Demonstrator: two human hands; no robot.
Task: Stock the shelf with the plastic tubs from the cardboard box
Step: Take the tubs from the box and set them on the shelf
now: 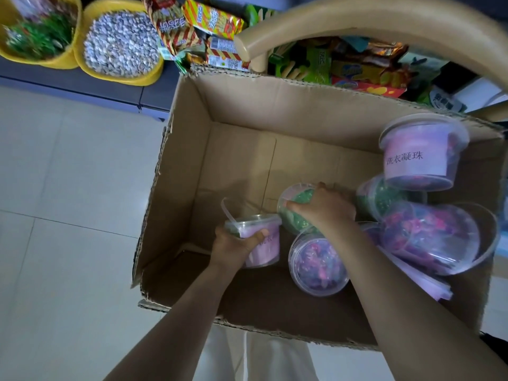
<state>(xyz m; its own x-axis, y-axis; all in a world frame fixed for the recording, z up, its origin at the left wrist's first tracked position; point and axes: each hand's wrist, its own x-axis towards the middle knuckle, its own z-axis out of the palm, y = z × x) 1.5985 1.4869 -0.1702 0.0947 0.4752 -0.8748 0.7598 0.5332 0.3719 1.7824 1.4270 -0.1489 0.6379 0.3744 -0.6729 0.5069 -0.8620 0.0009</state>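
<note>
Two grasps inside the open brown cardboard box (233, 105): pick-up step.
Fingers of the left hand (233, 247) curl round the upright pink-labelled clear plastic tub (268, 250); the right hand (325, 207) clasps the tipped green-filled clear tub (287, 220); next, lift both clear.

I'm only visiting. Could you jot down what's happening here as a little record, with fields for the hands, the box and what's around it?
Container: cardboard box, open on top
Left hand: grips a pink-labelled tub, upright
Right hand: grips a green-filled tub, tilted
Other tubs: at least four more in the box, some on their sides
Nearby: two yellow basins, snack packets
Shelf: not identifiable
</note>
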